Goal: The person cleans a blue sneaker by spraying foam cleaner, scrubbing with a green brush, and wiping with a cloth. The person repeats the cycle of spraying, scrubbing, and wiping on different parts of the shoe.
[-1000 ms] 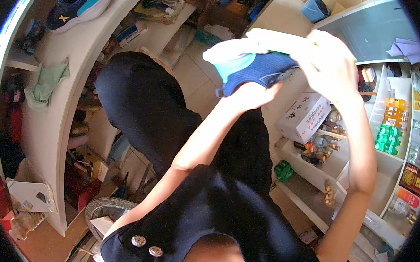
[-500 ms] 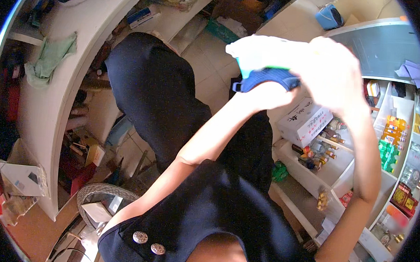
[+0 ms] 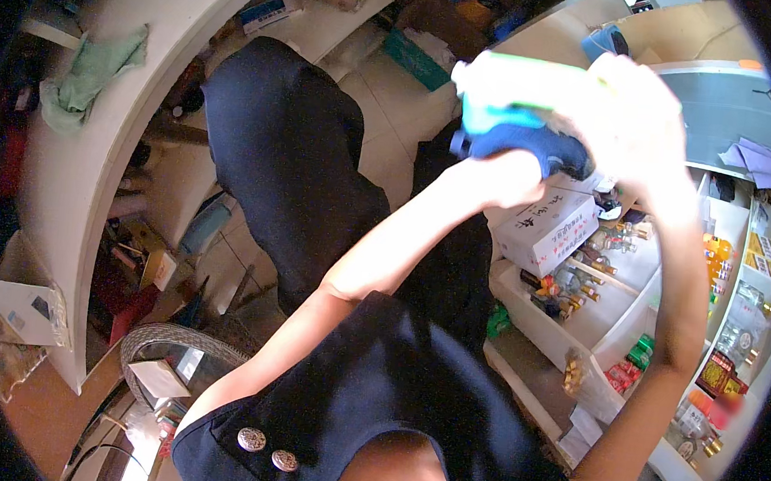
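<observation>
Both my hands are raised together at the upper right of centre, in glaring light. Between them is a soft-edged thing [image 3: 503, 86], washed out to white, with green and light-blue patches and a navy-blue lower part [image 3: 522, 145]. What kind of thing it is I cannot make out. My left hand [image 3: 525, 186] is closed against the underside, its fingers mostly hidden behind the navy part. Reaching over from the right with a bent wrist, my right hand [image 3: 640, 120] curls at the thing's right end. Glare bleaches its fingers.
A white carton [image 3: 543, 229] stands below my hands, beside partitioned white shelving [image 3: 605, 354] holding several small bottles [image 3: 570, 285]. On the left, a curved white counter [image 3: 158, 99] carries a green cloth [image 3: 93, 77]. A wicker-rimmed piece [image 3: 150, 340] lies near my left elbow. A blue container [image 3: 603, 43] stands at the back.
Both hands and the thing between them have shifted slightly right. More green and light blue shows on it. The view has tilted a little, so the surroundings sit differently.
</observation>
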Available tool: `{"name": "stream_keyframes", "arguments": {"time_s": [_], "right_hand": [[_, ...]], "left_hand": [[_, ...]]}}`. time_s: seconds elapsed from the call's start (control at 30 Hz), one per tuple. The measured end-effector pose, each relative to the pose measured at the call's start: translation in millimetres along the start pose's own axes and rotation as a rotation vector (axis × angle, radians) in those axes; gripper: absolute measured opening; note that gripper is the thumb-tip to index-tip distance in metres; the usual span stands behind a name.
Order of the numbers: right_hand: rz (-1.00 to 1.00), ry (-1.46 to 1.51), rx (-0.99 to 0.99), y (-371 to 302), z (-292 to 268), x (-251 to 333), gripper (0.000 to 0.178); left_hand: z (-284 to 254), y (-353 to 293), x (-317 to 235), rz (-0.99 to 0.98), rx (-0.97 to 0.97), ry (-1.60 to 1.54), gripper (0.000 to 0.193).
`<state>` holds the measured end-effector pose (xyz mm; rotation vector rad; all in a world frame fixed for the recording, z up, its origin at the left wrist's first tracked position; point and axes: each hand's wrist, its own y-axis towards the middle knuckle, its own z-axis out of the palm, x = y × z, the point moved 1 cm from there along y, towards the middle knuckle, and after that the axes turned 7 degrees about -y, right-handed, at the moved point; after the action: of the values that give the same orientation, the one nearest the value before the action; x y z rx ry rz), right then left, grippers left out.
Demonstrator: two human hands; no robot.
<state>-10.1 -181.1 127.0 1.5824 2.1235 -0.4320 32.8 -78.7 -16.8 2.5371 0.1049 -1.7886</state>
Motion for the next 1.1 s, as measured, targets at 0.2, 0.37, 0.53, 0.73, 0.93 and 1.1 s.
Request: {"name": "stream_keyframes", "arguments": {"time_s": [0.2,0.37,0.53,0.73,0.93,1.1], "right_hand": [[0.101,-0.011,0.01,-21,-12,-6,0.02],[0.287,-0.009,-0.077,-37,-21,-11,0.018],[0.181,0.21,-0.012,-20,9,-4,0.016],[0.259,0.452,-0.04,-16,14,16,0.014],[0.318,0.434,-0.252,-16,27,33,0.017],[0.428,0.228,-0.04,-52,19,0,0.013]], "left_hand": [[14,7,28,0.302,-0.226,0.158,0.047],[21,12,30,0.394,-0.499,0.185,0.04],[16,7,25,0.342,-0.441,0.199,0.039],[4,7,18,0.119,-0.202,0.179,0.041],[18,7,45,0.301,-0.671,0.052,0.031],[-1,-3,4,0.313,-0.728,0.272,0.034]]}}
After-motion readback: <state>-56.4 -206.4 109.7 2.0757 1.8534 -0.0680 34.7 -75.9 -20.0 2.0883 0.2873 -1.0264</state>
